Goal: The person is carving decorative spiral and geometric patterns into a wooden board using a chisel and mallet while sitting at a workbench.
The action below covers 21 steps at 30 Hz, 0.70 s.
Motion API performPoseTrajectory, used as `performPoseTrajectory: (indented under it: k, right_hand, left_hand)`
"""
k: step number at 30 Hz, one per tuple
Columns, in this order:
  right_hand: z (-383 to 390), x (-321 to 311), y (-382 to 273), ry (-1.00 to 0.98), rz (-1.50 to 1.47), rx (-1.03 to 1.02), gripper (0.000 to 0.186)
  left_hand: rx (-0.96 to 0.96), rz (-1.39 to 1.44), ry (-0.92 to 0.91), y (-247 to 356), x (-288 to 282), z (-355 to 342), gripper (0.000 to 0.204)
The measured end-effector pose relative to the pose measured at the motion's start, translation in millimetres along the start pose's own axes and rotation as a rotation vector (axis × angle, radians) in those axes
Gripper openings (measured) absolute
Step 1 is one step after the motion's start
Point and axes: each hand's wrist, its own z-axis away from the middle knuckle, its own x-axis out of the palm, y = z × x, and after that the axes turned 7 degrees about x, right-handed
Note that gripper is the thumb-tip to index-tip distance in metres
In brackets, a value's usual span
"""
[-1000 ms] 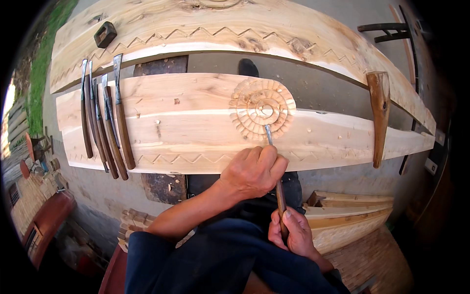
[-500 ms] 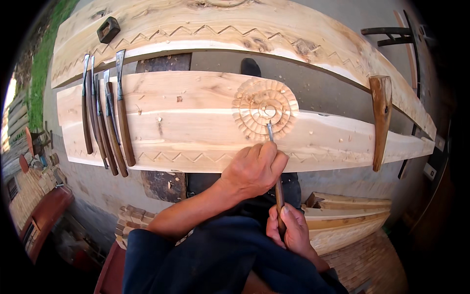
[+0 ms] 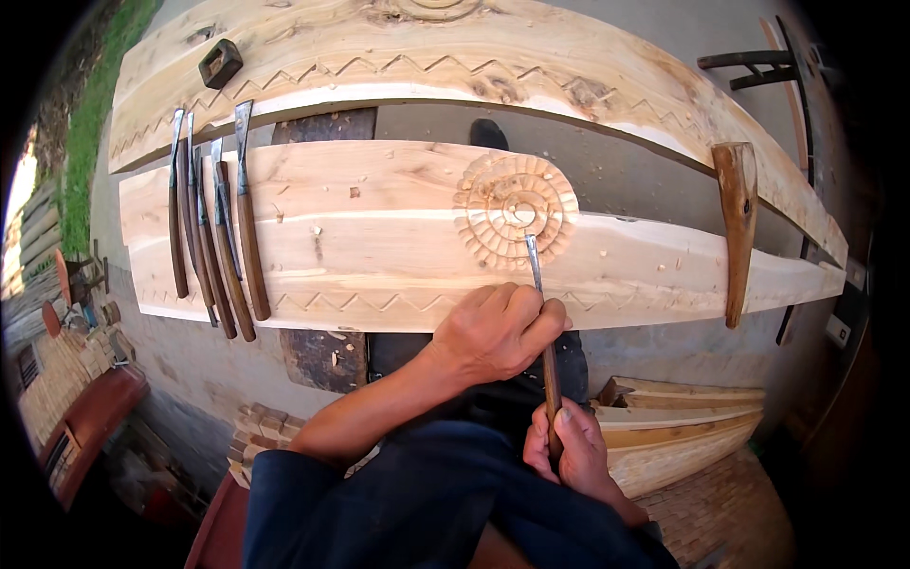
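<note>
A carving chisel (image 3: 536, 264) with a bright steel blade and brown wooden handle is held in both hands. My left hand (image 3: 493, 332) is closed round it near the blade, over the board's near edge. Lower down, my right hand (image 3: 575, 444) grips the end of the handle. The blade's tip lies over the lower part of a round spiral carving (image 3: 483, 237) with scalloped rings; whether it touches the wood I cannot tell. This carving is cut into a long pale wooden board (image 3: 379, 247), which has a zigzag groove along its near edge.
Several chisels (image 3: 248, 247) lie side by side on the board's left end. A wooden mallet (image 3: 736, 232) rests across its narrow right end. Beyond lies a second zigzag-carved board (image 3: 398, 47) bearing a dark hollow block (image 3: 220, 64). Small wood chips are scattered about.
The chisel tip has shifted slightly right and away from the spiral's centre. More of the blade shows ahead of my left hand. Both hands keep their grip, and the whole view has moved slightly.
</note>
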Motion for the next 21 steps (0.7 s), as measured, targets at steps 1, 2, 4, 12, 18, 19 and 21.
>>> performPoseTrajectory:
  k: [1,2,4,12,18,19,21]
  right_hand:
    - [0,0,2,0.005,-0.001,-0.004,0.042]
    - [-1,0,6,-0.015,-0.023,-0.007,0.041]
    - [-1,1,7,-0.036,-0.043,-0.009,0.039]
    - [-8,21,-5,-0.192,0.08,0.061,0.035]
    - [-14,27,-7,-0.221,0.115,0.087,0.037]
    - [-15,27,-6,-0.232,0.117,0.077,0.037]
    - [-16,28,-5,-0.225,0.142,0.08,0.038]
  left_hand:
    - [0.006,0.024,0.024,1,1,0,0.021]
    - [0.009,0.028,0.027,1,1,-1,0.021]
    - [0.021,0.069,0.026,0,0,1,0.024]
    - [-0.087,0.16,0.075,-2,-8,5,0.022]
    - [-0.123,0.134,0.007,-4,-14,10,0.018]
    - [-0.114,0.141,0.039,-5,-14,10,0.023]
    - [-0.114,0.147,0.038,-5,-12,10,0.024]
